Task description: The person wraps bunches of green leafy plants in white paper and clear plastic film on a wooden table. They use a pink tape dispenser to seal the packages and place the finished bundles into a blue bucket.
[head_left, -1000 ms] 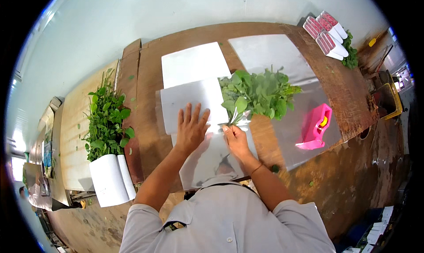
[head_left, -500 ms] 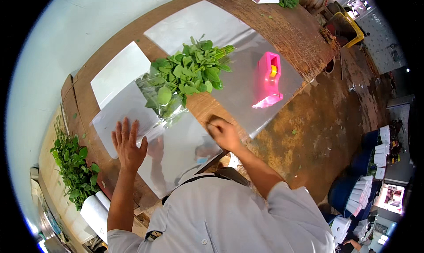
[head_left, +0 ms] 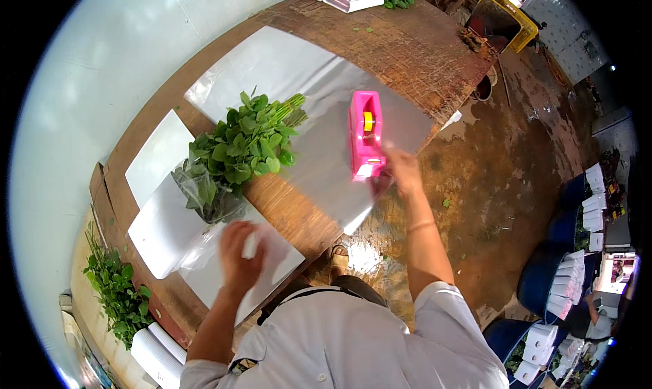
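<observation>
A bunch of leafy green stems (head_left: 238, 144) lies on the table, its lower-left leaves inside a clear plastic wrap (head_left: 210, 202) and its cut stem ends pointing up and right. My left hand (head_left: 241, 260) is over the clear sheet just below the wrapped leaves. Its fingers look partly curled, but motion smears them. At the cutter end of a pink tape dispenser (head_left: 358, 144) with a yellow core is my right hand (head_left: 404, 173). Its fingertips are blurred, so any tape in them cannot be made out.
White sheets (head_left: 159, 158) and a large clear plastic sheet (head_left: 326, 110) cover parts of the wooden table (head_left: 394, 42). More greens (head_left: 115, 287) and white rolls (head_left: 157, 358) are at lower left. Blue tubs (head_left: 536, 287) with white-wrapped bundles stand on the wet floor at right.
My right hand has gone right from the table's near edge to the dispenser. My left hand has lifted from lying flat and shifted right. The whole view has shifted too.
</observation>
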{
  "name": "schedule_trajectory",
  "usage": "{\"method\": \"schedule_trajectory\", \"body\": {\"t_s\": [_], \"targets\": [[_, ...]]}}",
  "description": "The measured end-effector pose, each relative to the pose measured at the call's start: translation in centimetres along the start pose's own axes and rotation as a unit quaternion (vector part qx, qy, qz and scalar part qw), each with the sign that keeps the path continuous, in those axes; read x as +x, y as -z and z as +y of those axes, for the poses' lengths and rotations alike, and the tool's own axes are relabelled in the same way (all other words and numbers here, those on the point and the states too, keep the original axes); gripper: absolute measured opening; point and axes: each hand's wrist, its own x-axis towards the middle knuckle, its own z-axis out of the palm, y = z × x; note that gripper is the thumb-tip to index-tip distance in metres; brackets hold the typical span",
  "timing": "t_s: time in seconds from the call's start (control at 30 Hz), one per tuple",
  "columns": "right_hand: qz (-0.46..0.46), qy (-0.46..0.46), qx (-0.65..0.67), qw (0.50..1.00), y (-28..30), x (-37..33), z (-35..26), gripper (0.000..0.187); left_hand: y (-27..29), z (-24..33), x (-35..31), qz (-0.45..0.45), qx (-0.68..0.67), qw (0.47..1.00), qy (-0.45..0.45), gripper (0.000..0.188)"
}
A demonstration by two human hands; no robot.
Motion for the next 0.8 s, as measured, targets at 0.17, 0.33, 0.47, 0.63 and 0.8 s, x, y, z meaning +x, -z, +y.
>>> {"method": "schedule_trajectory", "body": {"t_s": [0.17,0.33,0.47,0.63,0.8], "targets": [[-0.016,0.17,-0.185,0.968,-0.8,-5.7,-2.4,0.028,-11.9,6.7,6.5,-0.206,-0.345,0.884,0.239,0.041],[-0.141,-0.114,-0.077,0.98,7.0,-13.5,10.3,0.025,-18.7,11.0,11.9,-0.262,-0.452,0.762,0.383,0.044],[-0.165,-0.157,0.019,0.973,6.7,-16.2,10.9,0.02,-22.4,10.4,11.7,-0.267,-0.51,0.751,0.323,0.035],[-0.238,-0.129,-0.078,0.96,5.5,-14.4,13.6,0.023,-20.2,7.4,11.0,-0.237,0.119,0.963,0.049,0.023],[-0.404,-0.092,-0.153,0.897,0.1,-15.4,13.0,0.024,-7.7,1.2,5.4,-0.165,-0.141,0.969,0.12,0.021]]}}
